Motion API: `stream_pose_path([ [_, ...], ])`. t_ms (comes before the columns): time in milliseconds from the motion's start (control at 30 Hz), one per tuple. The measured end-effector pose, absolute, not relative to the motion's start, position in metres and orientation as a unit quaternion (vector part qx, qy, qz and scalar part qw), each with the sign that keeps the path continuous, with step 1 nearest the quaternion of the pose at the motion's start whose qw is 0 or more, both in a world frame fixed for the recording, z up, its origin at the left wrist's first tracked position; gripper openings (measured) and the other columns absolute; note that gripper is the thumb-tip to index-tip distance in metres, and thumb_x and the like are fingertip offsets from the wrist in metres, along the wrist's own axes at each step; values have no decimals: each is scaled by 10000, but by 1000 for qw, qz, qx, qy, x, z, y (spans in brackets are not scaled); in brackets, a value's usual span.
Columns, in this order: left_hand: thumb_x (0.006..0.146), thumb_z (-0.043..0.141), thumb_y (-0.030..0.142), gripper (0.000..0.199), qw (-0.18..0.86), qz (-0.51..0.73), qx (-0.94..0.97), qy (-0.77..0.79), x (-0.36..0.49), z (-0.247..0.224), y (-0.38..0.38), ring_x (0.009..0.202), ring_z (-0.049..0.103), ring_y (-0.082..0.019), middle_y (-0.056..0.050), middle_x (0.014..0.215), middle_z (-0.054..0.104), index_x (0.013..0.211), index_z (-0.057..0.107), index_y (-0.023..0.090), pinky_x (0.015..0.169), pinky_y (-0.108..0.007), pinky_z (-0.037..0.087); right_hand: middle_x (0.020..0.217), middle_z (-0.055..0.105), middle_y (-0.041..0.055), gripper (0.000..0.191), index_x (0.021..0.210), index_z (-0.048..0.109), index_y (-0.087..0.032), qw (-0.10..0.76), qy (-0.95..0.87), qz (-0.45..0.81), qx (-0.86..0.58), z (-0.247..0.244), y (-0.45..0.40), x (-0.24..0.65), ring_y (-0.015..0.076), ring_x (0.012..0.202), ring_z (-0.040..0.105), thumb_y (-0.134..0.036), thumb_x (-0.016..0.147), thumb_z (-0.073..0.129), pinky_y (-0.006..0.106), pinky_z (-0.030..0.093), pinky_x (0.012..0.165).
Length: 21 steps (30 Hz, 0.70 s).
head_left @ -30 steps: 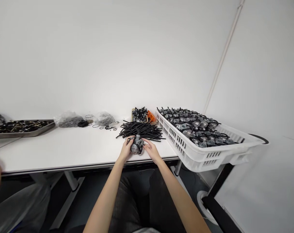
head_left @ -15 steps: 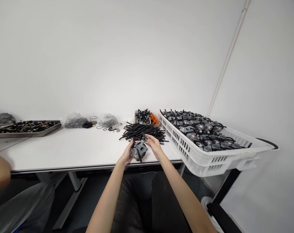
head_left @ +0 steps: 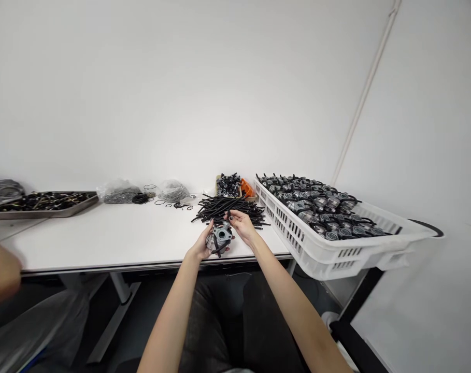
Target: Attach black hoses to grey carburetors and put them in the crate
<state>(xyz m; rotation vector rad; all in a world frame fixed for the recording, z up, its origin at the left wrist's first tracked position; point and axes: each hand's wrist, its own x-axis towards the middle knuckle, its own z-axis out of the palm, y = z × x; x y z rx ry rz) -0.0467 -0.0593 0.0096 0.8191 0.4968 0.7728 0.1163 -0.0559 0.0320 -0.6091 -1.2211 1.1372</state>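
Observation:
My left hand (head_left: 201, 245) is closed around a grey metal carburetor (head_left: 220, 236) with a short black hose hanging at its front, held just above the table's front edge. At the carburetor's top, the fingers of my right hand (head_left: 241, 224) pinch a black rubber piece (head_left: 229, 214); whether it is a cap or a hose end I cannot make out. Right behind both hands lies a heap of black rubber hoses (head_left: 215, 208) on the white table (head_left: 142, 235).
To the right, a white plastic crate (head_left: 316, 255) holds rows of carburetors. Small black-and-metal parts fill a box (head_left: 228, 185) by an orange bin (head_left: 246, 188). Leftward are plastic bags (head_left: 120, 192), rings, and a metal tray (head_left: 70, 208) of parts. A co-worker's arm (head_left: 2, 269) is at far left.
The carburetor has turned slightly and shifted a little left in my left hand. My right hand has moved up and left onto the black piece at its top.

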Motion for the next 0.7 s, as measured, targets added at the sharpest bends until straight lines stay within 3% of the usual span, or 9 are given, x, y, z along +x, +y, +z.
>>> stream_pose_path([
  [233,894,377,600,600,821,349,385,238,-46,8,-58,554,680,-227,-153,727,723,995,671,87,560,-364,563,916,721,64,324,837,711,-211,616,-539,516,-253,28,-60,118,210,807,629,-423,609,801,308,489,676],
  [433,898,366,600,586,823,331,403,227,-46,9,-61,654,699,-247,-150,810,735,1062,657,118,637,-399,560,1261,623,72,460,1120,655,-283,618,-525,544,-215,16,-67,131,210,956,620,-465,704,726,335,505,790],
  [533,890,386,604,584,822,322,414,221,-45,9,-62,699,703,-263,-154,850,739,1081,652,121,664,-407,554,1235,632,86,491,1119,643,-275,625,-506,543,-241,5,-70,137,216,964,626,-535,706,698,344,503,810],
  [700,897,409,576,540,815,336,416,222,-43,9,-63,677,701,-231,-137,850,743,1087,645,129,690,-364,549,1093,674,96,467,960,689,-223,632,-547,488,-251,15,-78,133,228,946,617,-624,730,627,355,484,830],
])
